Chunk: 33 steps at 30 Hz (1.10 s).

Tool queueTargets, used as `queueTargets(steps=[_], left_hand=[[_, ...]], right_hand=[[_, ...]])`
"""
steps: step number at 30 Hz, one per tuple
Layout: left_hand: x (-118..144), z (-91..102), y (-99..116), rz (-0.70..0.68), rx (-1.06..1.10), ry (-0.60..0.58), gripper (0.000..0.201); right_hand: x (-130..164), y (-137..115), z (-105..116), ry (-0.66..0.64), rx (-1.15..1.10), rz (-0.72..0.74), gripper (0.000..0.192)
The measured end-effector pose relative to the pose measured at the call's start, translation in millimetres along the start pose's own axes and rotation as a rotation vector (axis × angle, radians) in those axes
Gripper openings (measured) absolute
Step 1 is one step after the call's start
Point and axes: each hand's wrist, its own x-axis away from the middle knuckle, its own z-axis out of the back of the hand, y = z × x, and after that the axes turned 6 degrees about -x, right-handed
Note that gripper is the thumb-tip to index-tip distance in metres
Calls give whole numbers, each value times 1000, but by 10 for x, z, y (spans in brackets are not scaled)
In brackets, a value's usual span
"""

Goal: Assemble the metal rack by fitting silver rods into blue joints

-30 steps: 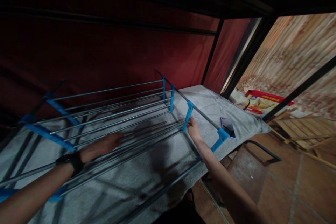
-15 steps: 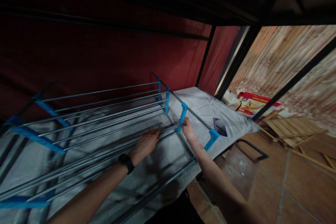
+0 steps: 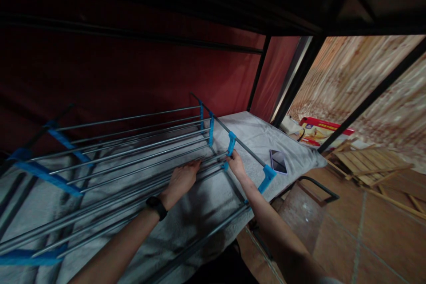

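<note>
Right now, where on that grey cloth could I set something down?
Bare grey cloth lies between the blue-jointed metal rod rack and the dark phone. It is crowded where the left hand and right hand meet the rods.
</note>
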Motion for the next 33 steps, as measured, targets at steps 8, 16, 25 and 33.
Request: queueTargets(steps=[8,16,25,33], left_hand=[[1,40,-19,9,15,-48,44],[-3,5,-75,-29,47,-16,44],[14,11,-83,-62,48,-25,46],[-14,8,-66,-76,54,-21,45]], right_hand=[[98,-110,-24,54,195,52,25],[155,-138,-56,57,289,60,30],[199,-142,-78,57,330,80,33],[188,-113,-90,62,329,82,34]])
